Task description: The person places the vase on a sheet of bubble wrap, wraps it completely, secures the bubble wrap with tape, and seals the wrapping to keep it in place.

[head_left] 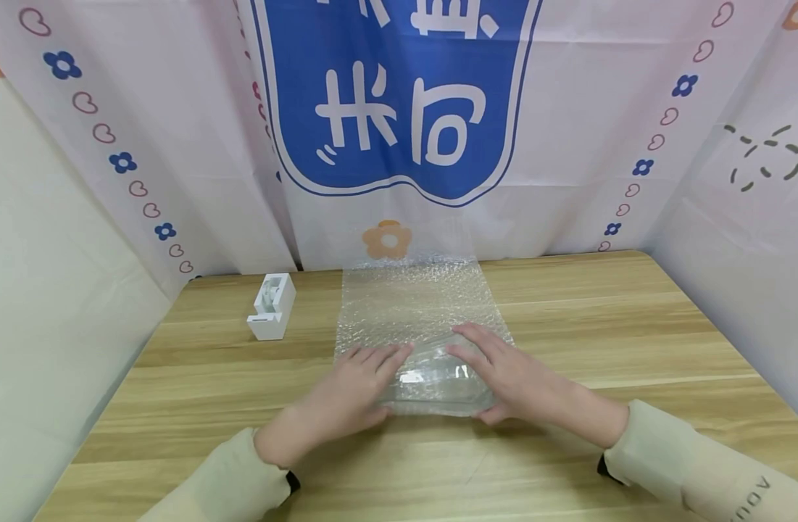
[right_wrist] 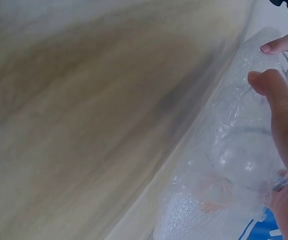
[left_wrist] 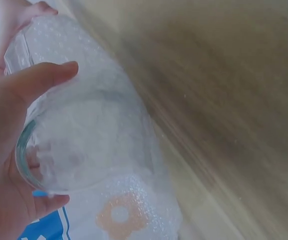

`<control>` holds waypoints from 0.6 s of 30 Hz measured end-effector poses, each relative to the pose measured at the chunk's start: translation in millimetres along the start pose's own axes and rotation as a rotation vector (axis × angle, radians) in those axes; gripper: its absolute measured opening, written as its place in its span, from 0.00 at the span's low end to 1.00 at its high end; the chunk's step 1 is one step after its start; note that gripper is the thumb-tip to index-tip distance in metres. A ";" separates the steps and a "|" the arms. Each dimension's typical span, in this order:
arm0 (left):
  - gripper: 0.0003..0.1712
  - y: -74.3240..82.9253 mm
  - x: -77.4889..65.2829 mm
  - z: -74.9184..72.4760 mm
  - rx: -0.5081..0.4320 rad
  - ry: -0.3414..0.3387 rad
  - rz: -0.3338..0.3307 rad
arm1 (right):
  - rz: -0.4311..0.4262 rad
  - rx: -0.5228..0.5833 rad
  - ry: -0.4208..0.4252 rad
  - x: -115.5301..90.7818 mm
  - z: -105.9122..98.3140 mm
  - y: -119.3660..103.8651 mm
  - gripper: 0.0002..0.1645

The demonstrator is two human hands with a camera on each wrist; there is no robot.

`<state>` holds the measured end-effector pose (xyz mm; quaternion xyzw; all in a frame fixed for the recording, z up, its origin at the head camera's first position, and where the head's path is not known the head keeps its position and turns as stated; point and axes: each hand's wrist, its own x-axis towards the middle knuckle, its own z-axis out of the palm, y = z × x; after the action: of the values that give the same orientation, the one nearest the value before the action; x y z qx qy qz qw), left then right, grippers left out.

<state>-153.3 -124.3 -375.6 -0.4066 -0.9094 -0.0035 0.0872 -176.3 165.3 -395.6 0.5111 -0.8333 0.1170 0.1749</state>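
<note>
A clear glass vessel (head_left: 431, 366) lies on its side at the near end of a sheet of bubble wrap (head_left: 414, 304), whose near edge is folded up over it. My left hand (head_left: 353, 388) grips the left end, thumb on the near side and fingers on the far side. At the right end my right hand (head_left: 512, 377) holds the wrapped vessel the same way. A thick round glass edge (left_wrist: 25, 150) shows in the left wrist view beside the left palm. The vessel's full shape is blurred by the wrap.
A white tape dispenser (head_left: 272, 308) stands at the back left of the wooden table (head_left: 607, 326). The far end of the bubble wrap reaches the printed curtain (head_left: 555, 145) behind the table. Pale walls flank both sides.
</note>
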 end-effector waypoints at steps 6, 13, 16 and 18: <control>0.55 -3.7 1.2 -4.0 -0.004 -0.017 0.026 | 0.008 0.016 -0.002 1.8 0.5 3.3 0.66; 0.54 -5.7 3.3 -6.3 0.012 -0.028 0.042 | 0.020 0.036 -0.002 2.8 2.1 7.0 0.65; 0.54 -5.5 4.7 -8.5 0.001 -0.060 0.031 | 0.025 0.053 0.002 2.5 2.5 7.8 0.65; 0.53 -5.7 5.6 -10.1 -0.010 -0.081 0.022 | 0.025 0.059 0.008 2.5 3.0 8.4 0.65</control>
<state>-159.5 -124.8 -364.4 -0.4169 -0.9076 0.0095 0.0485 -185.4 166.0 -397.5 0.5050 -0.8353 0.1456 0.1615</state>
